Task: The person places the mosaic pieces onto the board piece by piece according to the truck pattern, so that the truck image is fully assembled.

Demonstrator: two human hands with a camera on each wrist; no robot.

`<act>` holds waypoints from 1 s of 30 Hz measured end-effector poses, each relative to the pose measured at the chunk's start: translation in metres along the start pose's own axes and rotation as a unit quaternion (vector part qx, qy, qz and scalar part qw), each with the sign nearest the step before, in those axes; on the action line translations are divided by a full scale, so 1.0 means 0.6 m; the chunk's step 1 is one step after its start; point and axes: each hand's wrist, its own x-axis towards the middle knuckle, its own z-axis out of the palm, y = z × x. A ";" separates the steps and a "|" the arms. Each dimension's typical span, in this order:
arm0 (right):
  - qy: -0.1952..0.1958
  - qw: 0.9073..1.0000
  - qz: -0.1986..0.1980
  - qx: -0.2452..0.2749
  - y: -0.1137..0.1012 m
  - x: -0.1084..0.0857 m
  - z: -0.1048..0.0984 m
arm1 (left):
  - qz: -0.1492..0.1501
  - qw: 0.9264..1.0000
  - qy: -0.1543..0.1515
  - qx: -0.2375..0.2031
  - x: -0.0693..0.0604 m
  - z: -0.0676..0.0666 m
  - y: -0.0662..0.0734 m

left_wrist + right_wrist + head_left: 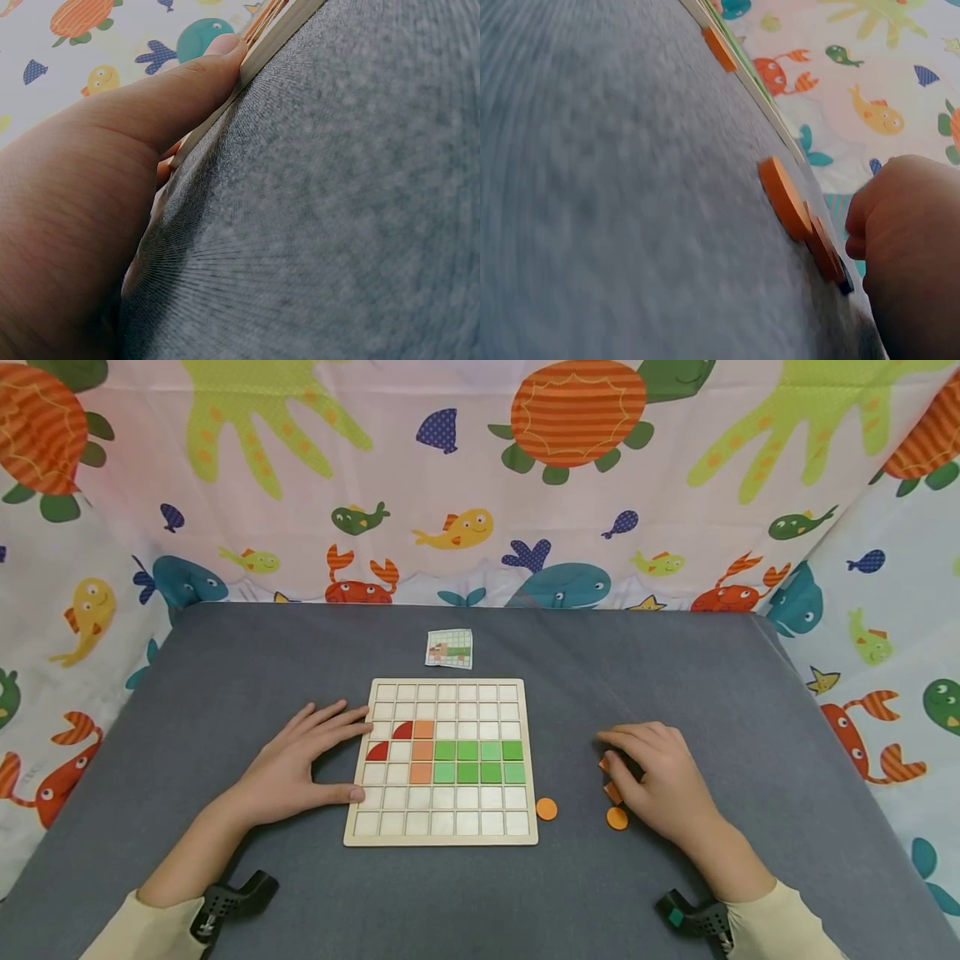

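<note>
A wooden grid board [442,818] lies flat, with red quarter-circle tiles [377,751], orange square tiles [422,750] and green square tiles [467,750] in its cells. My left hand [300,768] rests at the board's left edge, fingers spread; its thumb touches the rim, also in the left wrist view. Over on the right, my right hand [660,781] is bent above a small group of pieces. An orange square piece [612,792] and an orange disc [617,818] show beside its thumb. Thumb and forefinger tips look apart; the other fingertips are hidden.
Another orange disc [547,809] lies just off the board's right edge. Behind the board is a small picture card [449,648] with a grid pattern. Grey cloth [300,643] covers the table, and a printed sea-animal curtain [450,477] hangs around it.
</note>
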 end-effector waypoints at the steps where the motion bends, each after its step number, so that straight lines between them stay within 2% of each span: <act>1: 0.003 1.000 -0.001 0.000 0.002 -0.002 -0.002 | 0.000 1.000 0.001 0.001 0.000 0.000 0.000; 10: -0.004 1.000 0.023 -0.009 0.007 -0.015 -0.019 | 0.001 1.000 -0.001 0.003 0.003 -0.004 0.002; 20: -0.005 1.000 0.026 -0.006 0.013 -0.014 -0.016 | 0.005 1.000 -0.002 0.004 0.000 -0.005 -0.001; 30: -0.023 0.999 0.040 0.014 0.018 -0.016 -0.019 | 0.002 1.000 -0.001 0.001 0.001 -0.002 0.001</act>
